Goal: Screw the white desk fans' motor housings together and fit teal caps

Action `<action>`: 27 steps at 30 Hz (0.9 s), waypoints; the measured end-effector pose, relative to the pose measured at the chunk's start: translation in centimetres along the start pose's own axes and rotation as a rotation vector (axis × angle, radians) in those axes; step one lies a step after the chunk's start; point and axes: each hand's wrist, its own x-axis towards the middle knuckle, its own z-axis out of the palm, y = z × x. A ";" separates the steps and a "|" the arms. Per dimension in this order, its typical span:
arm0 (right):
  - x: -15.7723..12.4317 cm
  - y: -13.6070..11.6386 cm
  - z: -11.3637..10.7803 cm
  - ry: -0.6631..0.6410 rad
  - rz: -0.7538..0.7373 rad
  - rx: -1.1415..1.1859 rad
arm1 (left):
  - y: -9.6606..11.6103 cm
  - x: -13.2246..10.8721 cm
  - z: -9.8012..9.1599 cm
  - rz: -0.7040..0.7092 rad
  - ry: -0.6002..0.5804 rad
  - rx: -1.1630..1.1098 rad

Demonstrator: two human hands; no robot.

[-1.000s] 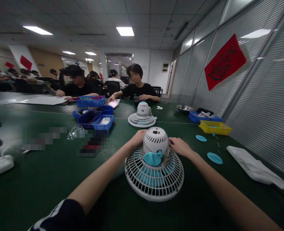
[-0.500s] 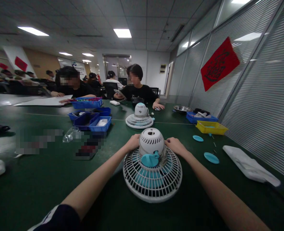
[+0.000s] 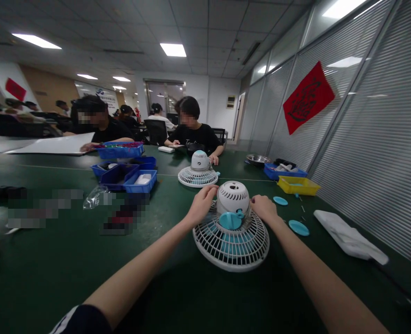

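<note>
A white fan (image 3: 240, 260) with pale blue blades lies face down on the green table in front of me, its rounded motor housing (image 3: 233, 197) pointing up. A light blue knob (image 3: 230, 221) sticks out from the near side of the housing. On the left of the housing, my left hand (image 3: 202, 204) is closed against the fan, its fingertips partly hidden behind it. My right hand (image 3: 264, 208) has curled fingers at the opposite side, also closed on the fan; the exact grip is hidden. Both forearms reach forward around the guard.
Another fan (image 3: 198, 176) stands farther back, before a seated person (image 3: 194, 132). Blue bins (image 3: 140, 182) sit to the left. At right are a yellow bin (image 3: 297, 186), light blue discs (image 3: 298, 227), small metal parts and a white flat piece (image 3: 348, 234). A glass partition borders the right.
Both hands and the fan have shifted right and slightly away from me across the table. The view has turned a little. The person opposite has lowered the phone and drawn a hand in.
</note>
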 end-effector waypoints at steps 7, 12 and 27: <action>0.0 -0.2 -4.2 0.264 -0.046 0.190 | 2.1 -1.2 1.2 0.048 0.048 -0.154; -1.2 -1.4 -8.2 0.587 -0.183 1.086 | 1.9 -2.5 2.6 0.087 0.029 -0.161; -5.1 -4.9 -11.4 0.596 -0.483 0.957 | 1.7 -4.4 4.5 0.109 0.112 -0.053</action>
